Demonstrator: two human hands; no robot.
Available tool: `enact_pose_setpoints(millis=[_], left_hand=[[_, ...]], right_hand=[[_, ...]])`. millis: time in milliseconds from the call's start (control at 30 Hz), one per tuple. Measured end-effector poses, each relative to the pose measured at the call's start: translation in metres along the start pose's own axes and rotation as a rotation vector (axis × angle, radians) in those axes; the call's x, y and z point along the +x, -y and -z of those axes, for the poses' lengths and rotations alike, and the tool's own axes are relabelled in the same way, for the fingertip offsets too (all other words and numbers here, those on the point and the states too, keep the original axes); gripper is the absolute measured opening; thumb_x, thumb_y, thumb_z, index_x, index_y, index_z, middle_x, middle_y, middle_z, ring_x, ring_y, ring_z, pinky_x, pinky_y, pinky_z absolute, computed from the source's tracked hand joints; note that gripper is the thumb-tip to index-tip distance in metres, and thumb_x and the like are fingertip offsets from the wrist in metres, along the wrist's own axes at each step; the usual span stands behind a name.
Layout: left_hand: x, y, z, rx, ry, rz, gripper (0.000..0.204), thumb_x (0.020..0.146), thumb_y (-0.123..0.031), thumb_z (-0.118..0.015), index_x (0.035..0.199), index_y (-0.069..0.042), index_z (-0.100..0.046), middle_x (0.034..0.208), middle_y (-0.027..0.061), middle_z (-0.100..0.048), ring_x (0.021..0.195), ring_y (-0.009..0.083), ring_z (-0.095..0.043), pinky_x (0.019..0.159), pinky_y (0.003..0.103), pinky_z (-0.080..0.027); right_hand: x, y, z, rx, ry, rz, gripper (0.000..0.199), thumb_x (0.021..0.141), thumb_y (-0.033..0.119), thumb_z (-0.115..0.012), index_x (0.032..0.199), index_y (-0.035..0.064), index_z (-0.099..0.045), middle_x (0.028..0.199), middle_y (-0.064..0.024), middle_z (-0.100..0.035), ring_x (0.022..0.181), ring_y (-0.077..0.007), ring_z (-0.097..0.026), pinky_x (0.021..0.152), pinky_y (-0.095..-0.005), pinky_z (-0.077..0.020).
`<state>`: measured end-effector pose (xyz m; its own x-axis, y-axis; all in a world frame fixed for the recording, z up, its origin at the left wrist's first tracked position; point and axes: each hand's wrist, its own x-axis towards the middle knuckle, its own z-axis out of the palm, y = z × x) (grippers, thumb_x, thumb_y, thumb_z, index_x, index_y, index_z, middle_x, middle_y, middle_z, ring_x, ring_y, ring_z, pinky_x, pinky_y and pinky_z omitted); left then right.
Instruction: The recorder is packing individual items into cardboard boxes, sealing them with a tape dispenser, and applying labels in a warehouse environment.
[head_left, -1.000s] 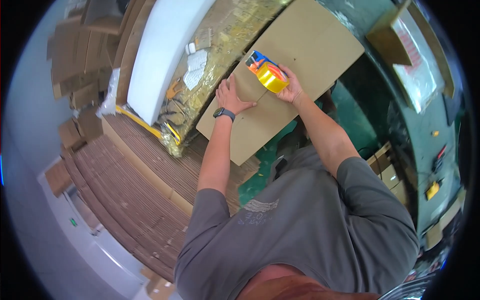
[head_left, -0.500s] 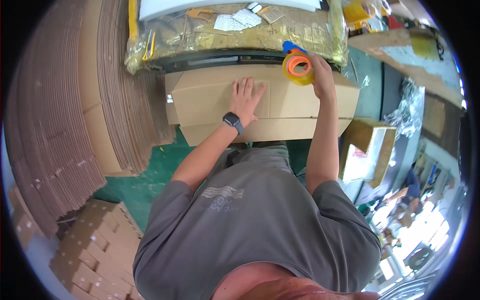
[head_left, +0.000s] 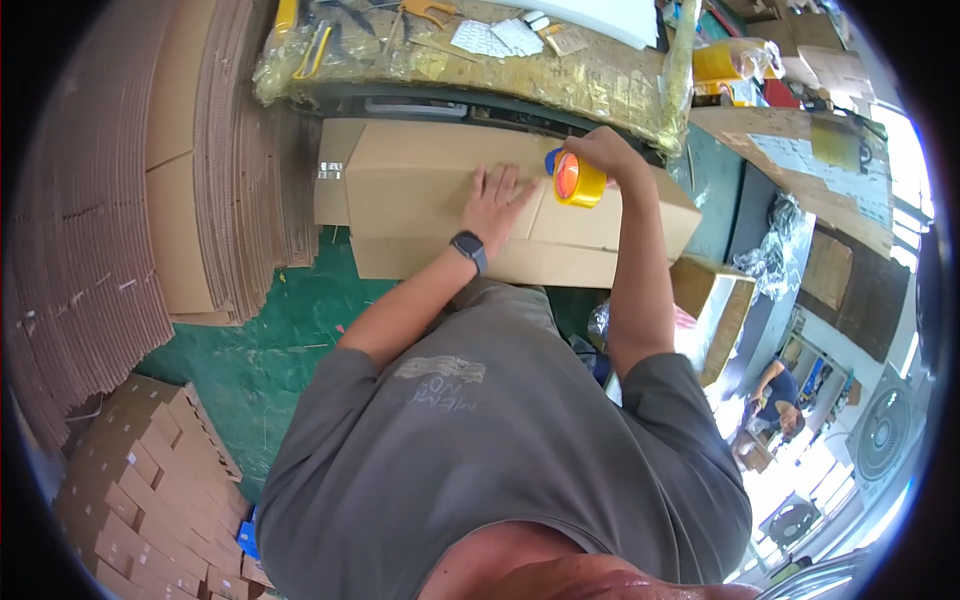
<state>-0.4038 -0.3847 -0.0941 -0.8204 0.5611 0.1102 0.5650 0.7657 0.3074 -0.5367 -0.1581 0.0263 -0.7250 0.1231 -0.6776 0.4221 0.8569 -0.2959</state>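
Note:
A long cardboard box [head_left: 420, 190] lies across in front of my body, its upper flaps folded over. My left hand [head_left: 492, 203], with a dark watch on its wrist, rests on the box top with fingers stretched out. In my right hand [head_left: 610, 158] I grip a tape dispenser [head_left: 580, 186] with a yellow roll, an orange hub and a blue part at its far side. The dispenser is over the right half of the box, near the seam; whether it touches the cardboard I cannot tell. A flap with a bit of tape sticks out at the box's left end.
Behind the box stands a worktable [head_left: 600, 95] covered in tape, bearing orange-handled scissors [head_left: 430, 10], a yellow cutter [head_left: 314, 52] and papers [head_left: 482, 38]. Flattened cartons [head_left: 185, 170] are stacked at left, more cartons [head_left: 150, 480] below. An open box [head_left: 735, 310] sits right; a person [head_left: 780, 400] is farther off.
My right hand has brought the tape dispenser down and left over the box, turning it. My left hand stays on the cardboard. The whole view has shifted slightly.

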Motion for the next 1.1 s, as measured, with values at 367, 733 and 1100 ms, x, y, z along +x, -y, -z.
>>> enact_pose_setpoints(millis=[367,733,1100], left_hand=[[0.141,0.092,-0.025,-0.025,0.47,0.028,0.133,0.05,-0.05,-0.1,0.162,-0.02,-0.033,0.164,0.0227,-0.032,0.154,0.0407,-0.027,0.127,0.061,-0.015],[0.116,0.097,-0.05,-0.058,0.372,0.013,0.116,0.065,-0.051,-0.093,0.162,-0.025,-0.036,0.172,0.0228,-0.017,0.16,0.0394,-0.014,0.127,0.059,-0.015],[-0.04,0.07,0.045,-0.624,0.021,0.555,0.02,0.094,-0.026,-0.07,0.094,-0.007,-0.073,0.087,0.0109,-0.071,0.079,0.0329,-0.067,0.072,0.043,-0.055]], right_hand=[[-0.19,-0.105,-0.275,0.129,-0.266,-0.035,0.045,0.09,0.037,-0.072,0.121,0.0045,-0.072,0.088,-0.0272,-0.067,0.086,-0.044,-0.07,0.079,-0.0514,-0.0584],[-0.091,-0.125,-0.31,0.213,-0.352,-0.005,0.049,0.094,0.043,-0.068,0.122,0.0036,-0.072,0.099,-0.0282,-0.071,0.092,-0.0448,-0.07,0.083,-0.0514,-0.0575],[-0.147,-0.029,-0.203,0.328,0.034,0.176,0.055,0.09,0.043,-0.071,0.126,0.0016,-0.071,0.113,-0.0287,-0.073,0.106,-0.0429,-0.071,0.094,-0.046,-0.0563]])
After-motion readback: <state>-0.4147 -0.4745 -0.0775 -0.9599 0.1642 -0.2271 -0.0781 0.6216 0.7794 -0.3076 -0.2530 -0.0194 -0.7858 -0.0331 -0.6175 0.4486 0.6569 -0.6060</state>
